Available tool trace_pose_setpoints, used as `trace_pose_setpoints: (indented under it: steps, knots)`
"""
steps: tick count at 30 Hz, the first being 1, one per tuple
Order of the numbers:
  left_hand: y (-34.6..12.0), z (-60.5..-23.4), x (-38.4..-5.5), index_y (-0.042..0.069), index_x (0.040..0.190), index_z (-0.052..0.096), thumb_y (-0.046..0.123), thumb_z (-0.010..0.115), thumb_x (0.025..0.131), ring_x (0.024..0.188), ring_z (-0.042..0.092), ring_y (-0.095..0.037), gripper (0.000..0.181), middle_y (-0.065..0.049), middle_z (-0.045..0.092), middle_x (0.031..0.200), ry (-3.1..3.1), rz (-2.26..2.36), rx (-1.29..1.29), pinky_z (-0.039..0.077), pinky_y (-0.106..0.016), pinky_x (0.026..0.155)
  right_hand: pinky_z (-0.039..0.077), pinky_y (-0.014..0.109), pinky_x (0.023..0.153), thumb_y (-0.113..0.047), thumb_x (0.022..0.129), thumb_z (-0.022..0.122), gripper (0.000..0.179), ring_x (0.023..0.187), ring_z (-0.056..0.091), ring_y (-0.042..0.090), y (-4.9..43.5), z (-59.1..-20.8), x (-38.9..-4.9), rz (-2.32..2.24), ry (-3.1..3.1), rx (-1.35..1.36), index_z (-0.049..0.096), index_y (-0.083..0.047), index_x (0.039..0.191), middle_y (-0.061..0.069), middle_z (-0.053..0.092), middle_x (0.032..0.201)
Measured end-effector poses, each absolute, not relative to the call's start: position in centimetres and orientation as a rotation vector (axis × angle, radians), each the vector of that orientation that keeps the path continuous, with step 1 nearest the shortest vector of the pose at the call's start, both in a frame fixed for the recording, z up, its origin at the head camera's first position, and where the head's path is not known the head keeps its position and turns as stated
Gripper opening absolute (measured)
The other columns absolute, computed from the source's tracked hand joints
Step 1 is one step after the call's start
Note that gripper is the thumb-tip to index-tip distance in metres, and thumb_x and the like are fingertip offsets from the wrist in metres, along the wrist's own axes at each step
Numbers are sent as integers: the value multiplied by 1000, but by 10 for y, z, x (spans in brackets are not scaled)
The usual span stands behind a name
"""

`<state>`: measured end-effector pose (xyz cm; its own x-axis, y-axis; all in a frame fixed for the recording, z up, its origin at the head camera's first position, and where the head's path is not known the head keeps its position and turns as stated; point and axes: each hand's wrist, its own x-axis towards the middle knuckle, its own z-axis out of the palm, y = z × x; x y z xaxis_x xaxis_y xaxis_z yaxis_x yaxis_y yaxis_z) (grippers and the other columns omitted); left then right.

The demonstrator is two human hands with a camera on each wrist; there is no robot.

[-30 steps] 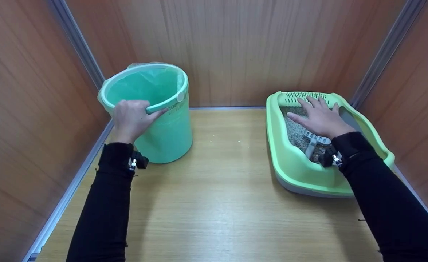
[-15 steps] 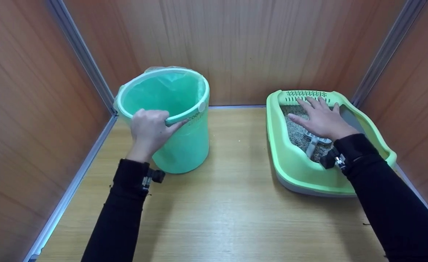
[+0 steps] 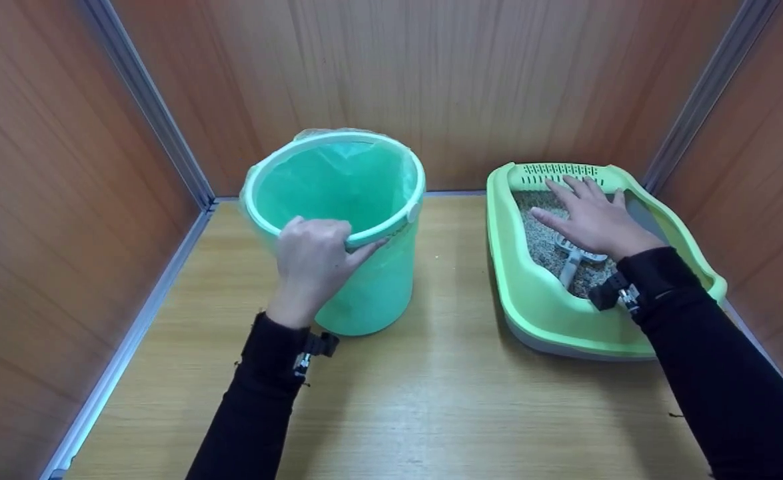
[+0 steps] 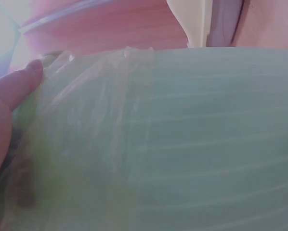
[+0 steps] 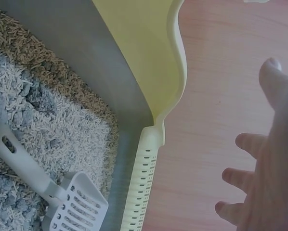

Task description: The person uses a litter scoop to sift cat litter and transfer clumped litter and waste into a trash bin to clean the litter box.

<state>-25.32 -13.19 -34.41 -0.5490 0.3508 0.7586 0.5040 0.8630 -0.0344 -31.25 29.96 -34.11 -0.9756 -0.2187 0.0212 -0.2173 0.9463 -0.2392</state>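
Observation:
My left hand (image 3: 314,267) grips the near rim of a teal trash can (image 3: 371,287), which stands upright or slightly tilted on the floor. A thin clear bag (image 4: 93,106) lines the can and folds over its rim. On the right, my right hand (image 3: 594,220) is spread out above a green litter box (image 3: 564,327), its fingers apart and holding nothing. Inside that box lies grey litter (image 5: 81,125) with darker clumps. A grey slotted litter scoop (image 5: 79,204) rests on the litter, partly below the right hand in the head view.
Wood-grain panels (image 3: 378,80) with metal corner strips enclose the floor (image 3: 398,400) at the back and both sides. The litter box sits near the right wall. A strip of floor separates it from the trash can.
The trash can has come rightward and nearer to me with my left hand on its rim, away from the left wall. My right hand has hardly moved.

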Motion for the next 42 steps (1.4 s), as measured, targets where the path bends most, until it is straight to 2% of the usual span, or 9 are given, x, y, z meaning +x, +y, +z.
trace_pose_setpoints:
  steps: [19, 22, 26, 29, 34, 36, 38, 40, 42]
  knots:
    - [-65, -343, -191, 15, 54, 37, 62, 76, 85, 44, 29, -15, 68, 4, 25, 52, -2191, -256, -622, 23, -31, 51, -5, 83, 105, -74, 100, 31, 89, 151, 0, 55, 324, -330, -297, -401, 3088, -287, 14, -16, 166, 27, 8, 168]
    - [-64, -342, -181, 15, 54, 37, 62, 76, 84, 43, 29, -15, 68, 4, 25, 51, -2206, -256, -615, 23, -31, 52, 2, 80, 108, -73, 100, 33, 91, 151, 5, 54, 328, -327, -297, -423, 3041, -292, 11, -13, 166, 30, 10, 166]
    - [-64, -339, -172, 15, 54, 38, 62, 76, 85, 43, 31, -16, 67, 4, 27, 51, -2236, -246, -597, 24, -31, 52, 17, 72, 113, -66, 102, 41, 93, 148, 17, 55, 335, -319, -298, -451, 2949, -350, 13, -2, 163, 35, 19, 161]
    - [-66, -336, -166, 16, 54, 38, 64, 74, 86, 44, 33, -16, 67, 4, 28, 51, -2283, -227, -565, 26, -31, 53, 21, 69, 113, -62, 103, 45, 92, 147, 22, 55, 337, -313, -298, -451, 2900, -359, 18, 4, 160, 37, 24, 159]
    - [-67, -335, -158, 15, 55, 38, 64, 72, 86, 45, 34, -17, 67, 3, 29, 51, -2337, -206, -525, 26, -31, 53, 30, 69, 109, -69, 100, 44, 94, 142, 32, 54, 335, -307, -296, -351, 2881, -291, 31, 6, 156, 34, 35, 155]
    - [-67, -335, -155, 15, 55, 38, 64, 72, 86, 45, 35, -18, 68, 3, 29, 51, -2328, -208, -524, 26, -32, 53, 41, 64, 100, -68, 100, 45, 87, 129, 50, 51, 334, -307, -295, -290, 2877, -263, 48, 6, 146, 32, 53, 141]
    - [-69, -337, -151, 15, 54, 38, 63, 73, 86, 45, 35, -18, 68, 3, 29, 50, -2305, -207, -522, 26, -32, 53, 49, 54, 84, -63, 102, 48, 69, 99, 64, 40, 331, -309, -298, -253, 2862, -238, 66, 2, 119, 23, 67, 106]
    - [-70, -338, -148, 15, 54, 38, 62, 74, 86, 44, 35, -18, 67, 3, 29, 50, -2267, -203, -525, 27, -32, 52, 46, 43, 71, -57, 103, 50, 56, 73, 60, 26, 329, -314, -302, -218, 2849, -216, 67, -6, 87, 9, 60, 76]
    - [-70, -339, -147, 14, 54, 38, 60, 75, 86, 43, 37, -18, 67, 2, 30, 50, -2221, -194, -530, 29, -32, 51, 41, 39, 64, -51, 103, 52, 52, 59, 50, 18, 328, -319, -306, -188, 2834, -190, 55, -13, 67, -1, 49, 62]
